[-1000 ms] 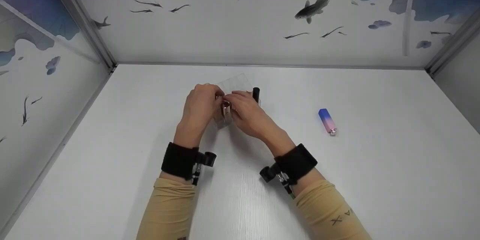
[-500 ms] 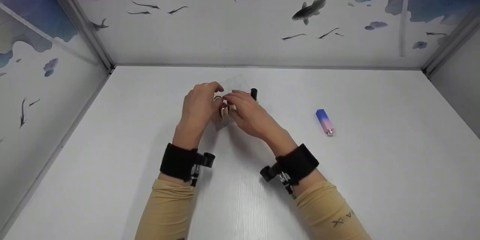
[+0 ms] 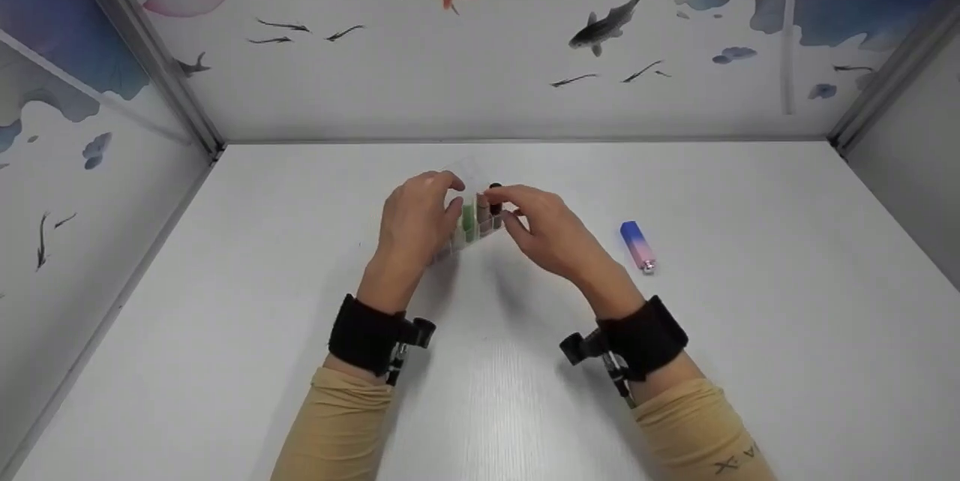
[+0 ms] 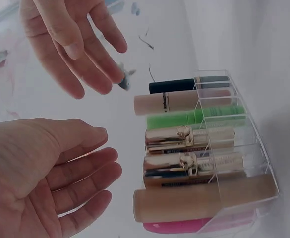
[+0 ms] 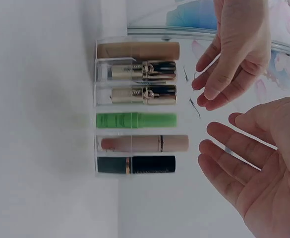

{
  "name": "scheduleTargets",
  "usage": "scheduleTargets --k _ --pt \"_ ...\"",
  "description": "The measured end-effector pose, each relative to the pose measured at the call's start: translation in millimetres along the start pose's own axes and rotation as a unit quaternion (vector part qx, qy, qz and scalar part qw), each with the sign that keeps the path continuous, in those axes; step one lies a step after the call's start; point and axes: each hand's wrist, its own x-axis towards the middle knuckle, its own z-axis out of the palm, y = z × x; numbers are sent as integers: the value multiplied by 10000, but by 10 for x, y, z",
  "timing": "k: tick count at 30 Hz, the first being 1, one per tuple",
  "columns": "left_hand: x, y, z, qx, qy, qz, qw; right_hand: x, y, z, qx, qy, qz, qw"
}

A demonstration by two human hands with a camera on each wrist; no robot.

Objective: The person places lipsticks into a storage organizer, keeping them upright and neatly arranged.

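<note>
A clear acrylic organizer [image 5: 96,111] stands on the white table, sorting upright cosmetic tubes in compartments. In the right wrist view it bears a tan tube [image 5: 154,51], two gold lipsticks [image 5: 159,71], a green tube [image 5: 157,120], a pale pink tube [image 5: 174,143] and a black-capped tube [image 5: 154,164]. A magenta item [image 4: 174,226] shows behind the tan tube in the left wrist view. My left hand [image 3: 420,214], fingers loosely bent, is at the organizer's left side, overlapping it in the head view. At its right side is my right hand [image 3: 551,229], fingers apart and holding nothing.
A blue-to-pink lipstick [image 3: 637,247] lies on the white table [image 3: 750,301], to the right of my right hand. Panels painted with fish [image 3: 611,23] enclose the back and sides.
My right hand has drawn away to the right from the organizer's front, and its fingers have parted. The left hand has shifted slightly right. The green tube now shows between the hands.
</note>
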Motion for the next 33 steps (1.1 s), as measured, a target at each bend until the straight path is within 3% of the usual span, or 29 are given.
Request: scheduleTargets --k 7,13,21,25,33 --pt "-67 206 124 -167 65 505 9986 -302 217 -364 -217 -60 360 9991" --pt "-135 397 226 -186 -491 906 9945 -582 467 -678 -613 -573 1093 9905" --pt "-175 661 363 -265 -1468 1257 9808 -793 748 -941 -903 -1268 2230 9623" --pt "-189 791 469 -205 -1940 1423 9704 -813 850 -915 -944 -1628 2617 9466" --pt "-176 1039 654 -114 -2618 1344 9556 -818 922 -840 -1169 -2196 3431 9058"
